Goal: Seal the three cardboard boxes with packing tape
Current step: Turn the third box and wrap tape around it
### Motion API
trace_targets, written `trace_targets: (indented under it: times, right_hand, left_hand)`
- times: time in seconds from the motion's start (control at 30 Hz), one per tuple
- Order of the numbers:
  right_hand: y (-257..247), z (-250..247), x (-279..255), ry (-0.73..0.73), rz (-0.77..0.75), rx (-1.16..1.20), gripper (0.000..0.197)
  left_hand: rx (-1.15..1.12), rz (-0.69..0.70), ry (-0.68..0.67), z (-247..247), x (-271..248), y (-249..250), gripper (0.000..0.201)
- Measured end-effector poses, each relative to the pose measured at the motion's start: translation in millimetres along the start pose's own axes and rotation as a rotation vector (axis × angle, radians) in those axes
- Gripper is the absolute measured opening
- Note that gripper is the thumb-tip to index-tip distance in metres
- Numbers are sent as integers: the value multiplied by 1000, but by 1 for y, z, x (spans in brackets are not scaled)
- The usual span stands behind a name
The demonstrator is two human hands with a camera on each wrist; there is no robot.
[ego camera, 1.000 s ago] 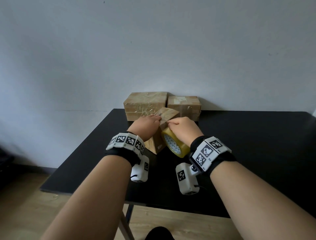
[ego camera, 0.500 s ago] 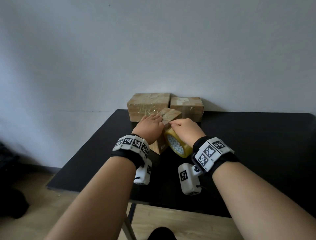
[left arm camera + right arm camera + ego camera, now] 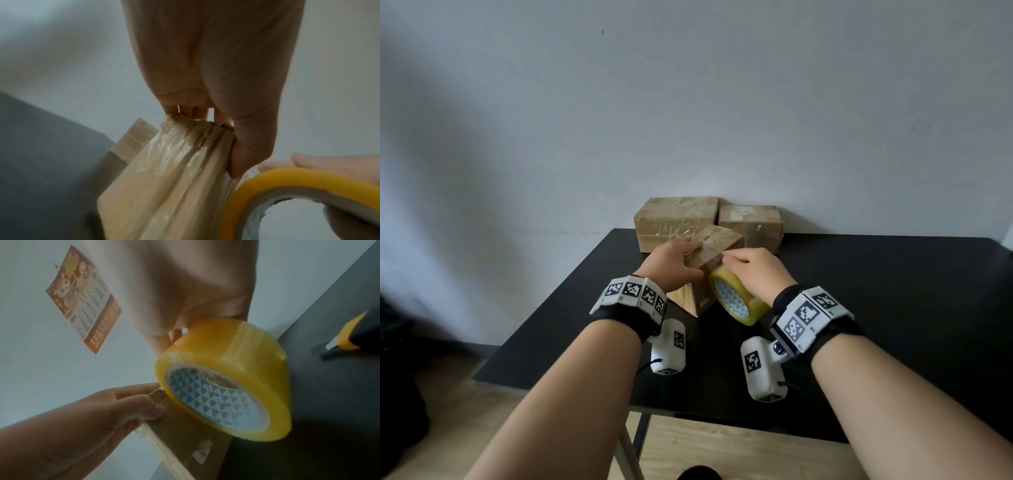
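Observation:
A small cardboard box [image 3: 714, 240] stands tilted on one edge at the middle of the black table [image 3: 893, 291]. My left hand [image 3: 688, 255] grips its top, fingers curled over the far edge and thumb on the near side; wrinkled clear tape covers the box [image 3: 164, 186]. My right hand [image 3: 736, 263] holds a yellow tape roll [image 3: 736, 299] against the box's right face, fingers curled over the roll [image 3: 236, 369]. Two larger boxes, a left box [image 3: 674, 219] and a right box [image 3: 753, 222], stand against the wall behind, both with tape on them.
A yellow and black utility knife [image 3: 349, 337] lies on the table to the right of the roll. A calendar [image 3: 82, 301] hangs on the wall. The table's front edge [image 3: 688, 414] is near my forearms, with wooden floor below.
Both hands keep their holds on the small box and the roll. Only the head view has drifted a little; nothing else has visibly moved.

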State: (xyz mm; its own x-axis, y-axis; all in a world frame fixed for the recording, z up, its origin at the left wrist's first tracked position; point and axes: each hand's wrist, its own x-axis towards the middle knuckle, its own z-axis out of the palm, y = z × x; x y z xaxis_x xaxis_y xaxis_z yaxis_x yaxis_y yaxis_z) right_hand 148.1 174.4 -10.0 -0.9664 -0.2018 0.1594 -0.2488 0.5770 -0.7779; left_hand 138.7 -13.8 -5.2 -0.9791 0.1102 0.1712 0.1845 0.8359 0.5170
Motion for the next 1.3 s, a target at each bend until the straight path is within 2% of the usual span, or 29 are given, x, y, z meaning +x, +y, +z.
trace_targets:
  times: [0.17, 0.23, 0.37, 0.47, 0.63, 0.73, 0.83, 0.9, 1.13, 1.3]
  right_hand:
    - [-13, -16, 1, 199, -40, 25, 32]
    - [-16, -21, 3, 235, -45, 91, 30]
    - [-16, -21, 1, 193, -55, 207, 30]
    - [-18, -22, 0, 170, -65, 208, 31]
    - [-26, -23, 1, 106, -5, 64, 19]
    - [-24, -19, 7, 80, 90, -37, 35]
    - [-19, -16, 6, 41, 169, -149, 21]
    - [-9, -9, -1, -19, 218, -224, 23]
    - [-1, -11, -11, 27, 102, -137, 42]
    - [1, -20, -17, 58, -32, 63, 36]
  left_hand:
    - [-265, 16, 45, 3, 0, 2, 51]
    - [-313, 3, 67, 5, 0, 1, 47]
    - [-325, -25, 43, 3, 4, -4, 45]
    - [-328, -33, 22, 3, 5, -7, 45]
    - [-321, -25, 26, 5, 4, -10, 44]
    - [-315, -21, 28, 4, 4, -10, 42]
    - [-349, -38, 59, 4, 4, -12, 40]
    - [-364, -48, 67, 4, 3, -13, 40]
    - [-391, -99, 133, 8, 5, -19, 38]
    - [-432, -166, 182, 11, 4, -25, 38]
